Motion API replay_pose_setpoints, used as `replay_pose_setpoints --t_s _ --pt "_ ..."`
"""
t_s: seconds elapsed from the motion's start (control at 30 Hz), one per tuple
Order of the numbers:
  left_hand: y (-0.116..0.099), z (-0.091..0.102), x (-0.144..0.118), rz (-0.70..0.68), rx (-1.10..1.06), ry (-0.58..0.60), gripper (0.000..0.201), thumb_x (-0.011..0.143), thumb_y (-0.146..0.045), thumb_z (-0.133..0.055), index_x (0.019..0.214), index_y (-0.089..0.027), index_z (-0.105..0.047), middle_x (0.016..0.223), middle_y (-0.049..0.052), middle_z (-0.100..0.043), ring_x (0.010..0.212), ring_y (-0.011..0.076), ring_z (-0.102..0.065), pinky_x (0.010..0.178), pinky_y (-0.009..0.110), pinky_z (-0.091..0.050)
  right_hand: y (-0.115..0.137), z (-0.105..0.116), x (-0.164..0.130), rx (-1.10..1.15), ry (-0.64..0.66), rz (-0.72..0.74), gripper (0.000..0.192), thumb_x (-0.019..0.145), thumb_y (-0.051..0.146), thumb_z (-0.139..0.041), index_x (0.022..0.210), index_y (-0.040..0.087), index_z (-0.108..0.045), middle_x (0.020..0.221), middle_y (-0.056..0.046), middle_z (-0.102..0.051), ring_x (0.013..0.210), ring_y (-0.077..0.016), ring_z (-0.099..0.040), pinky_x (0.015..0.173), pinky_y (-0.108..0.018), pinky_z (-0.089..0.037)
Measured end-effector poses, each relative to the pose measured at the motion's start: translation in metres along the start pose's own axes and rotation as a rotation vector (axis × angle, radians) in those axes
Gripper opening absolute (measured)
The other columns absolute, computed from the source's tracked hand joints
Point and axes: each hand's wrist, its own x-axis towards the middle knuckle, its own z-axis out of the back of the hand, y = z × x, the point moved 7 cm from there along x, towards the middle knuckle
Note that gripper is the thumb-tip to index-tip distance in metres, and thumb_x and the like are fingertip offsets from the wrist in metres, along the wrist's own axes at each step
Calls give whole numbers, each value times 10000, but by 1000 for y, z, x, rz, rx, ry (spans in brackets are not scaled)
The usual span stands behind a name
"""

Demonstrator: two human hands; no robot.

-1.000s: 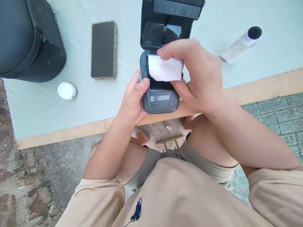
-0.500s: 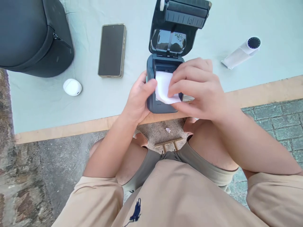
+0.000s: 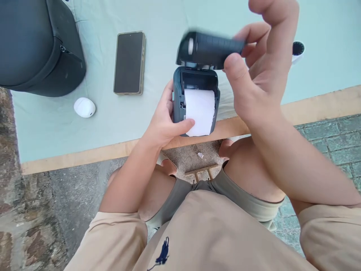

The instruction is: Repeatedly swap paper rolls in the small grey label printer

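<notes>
Tabletop (image 3: 56,128): carrying the printer (image 3: 196,98) at its near edge.
Left hand (image 3: 163,120): pinning paper (image 3: 200,113) down with its thumb, keeping it flat.
Right hand (image 3: 259,71): pinching the lid (image 3: 210,49), tipping it over.

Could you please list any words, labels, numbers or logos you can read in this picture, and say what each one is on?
No text here can be read.
Printer: a small pale label inside the paper bay, above the paper, too small to read.
Shirt: a dark embroidered emblem, a picture, no letters.
Phone: screen dark, nothing shown.
White case, black bag and printer lid: no marking legible; the lid is blurred.
</notes>
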Motion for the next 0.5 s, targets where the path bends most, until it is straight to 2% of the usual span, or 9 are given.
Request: replay_pose_setpoints --t_s 0.07,0.13,0.2,0.3,0.5 --pt "-1 -1 -1 1 -3 -6 698 669 -370 -812 1270 -243 -479 1309 104 -603 1276 350 -563 974 408 -546 8 1 -1 -18 -40 66 299 927 383 -516 1210 291 -486 1293 -9 -520 1086 -140 -553 749 -259 -521" --pt "-3 -3 -1 9 -21 -10 657 696 -361 -789 1262 -228 -480 1264 115 -625 1201 345 -611 902 392 -565 12 -1 -3 -21 -8 95 190 887 312 -566 1072 276 -546 1131 -24 -569 1080 -157 -541 724 -262 -523" --pt "-5 -5 -1 14 -37 -1 644 703 -339 -782 1258 -226 -477 1238 117 -631 1143 335 -637 852 379 -571 11 -3 -4 -24 33 94 173 850 268 -592 1019 274 -557 1053 -41 -548 1067 -169 -528 712 -270 -535" --pt "-4 -4 -1 15 -23 20 654 672 -330 -805 1237 -240 -488 1262 110 -611 1166 335 -620 880 384 -568 7 -2 -6 -9 60 131 189 807 235 -604 988 268 -561 991 -51 -517 1043 -184 -521 757 -319 -558" --pt "0 -1 2 -9 -6 56 797 584 -342 -869 1269 -263 -470 1305 97 -593 1197 343 -610 913 413 -579 5 -4 -13 -46 134 222 127 805 350 -618 899 275 -578 914 -64 -495 1000 -218 -520 896 -449 -551"
